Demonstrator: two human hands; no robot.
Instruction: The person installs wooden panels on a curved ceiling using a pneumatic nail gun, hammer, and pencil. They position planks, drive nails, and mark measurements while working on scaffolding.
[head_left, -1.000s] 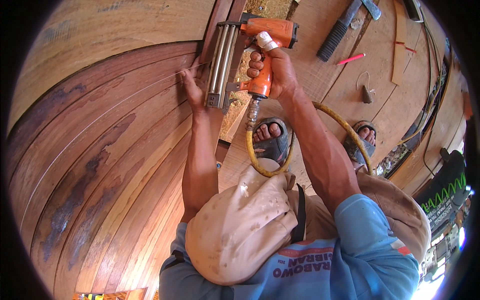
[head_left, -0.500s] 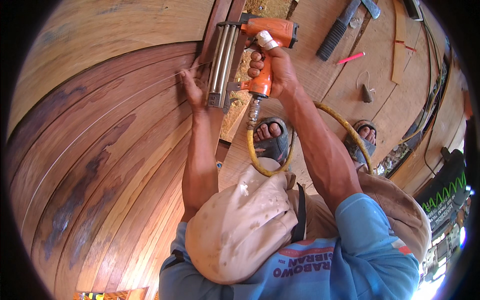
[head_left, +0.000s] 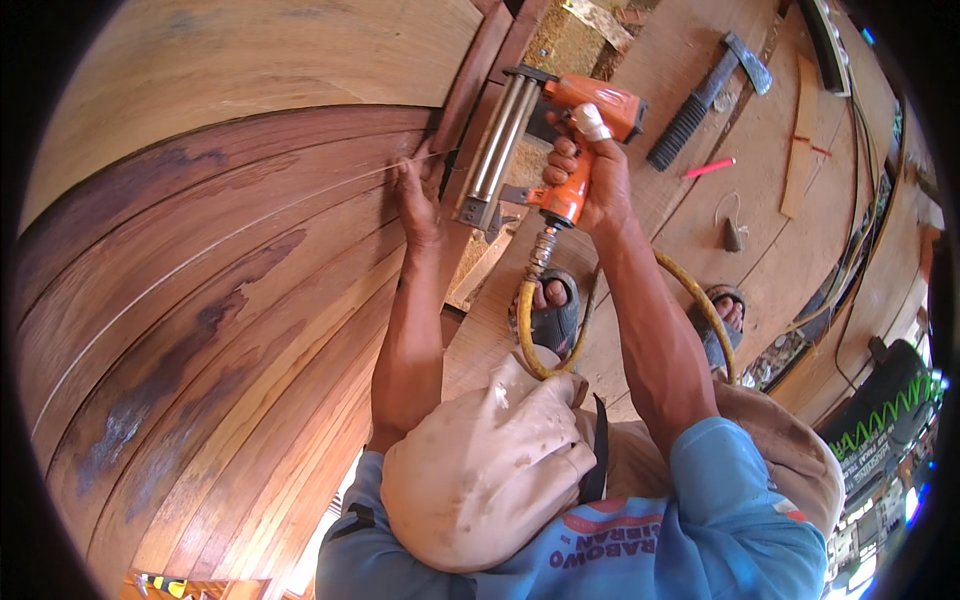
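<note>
My right hand [head_left: 603,185] is wrapped around the grip of an orange nail gun [head_left: 600,100], white wrapping on one digit. Its long metal magazine [head_left: 497,150] is beside the narrow reddish wooden beam [head_left: 470,85]. A yellow air hose [head_left: 527,320] hangs from the coupling under the grip. My left hand [head_left: 420,210] rests at the planks' end by that beam, fingers stretched out and partly hidden. Close to its fingertips passes a thin pale string [head_left: 215,250], running across the reddish-brown planks [head_left: 250,210]; I cannot tell whether the fingers touch it.
A hatchet [head_left: 705,100] with a black ribbed handle lies on the board floor at the far right. Near it are a pink marker [head_left: 710,168], a small plumb bob [head_left: 734,235] with string, and a thin wood strip [head_left: 800,140]. Sawdust [head_left: 565,60] fills a gap beside the beam.
The nail gun in my right hand has shifted right, away from my left hand and the beam. My left hand keeps about the same place on the wood. The whole view has shifted slightly.
</note>
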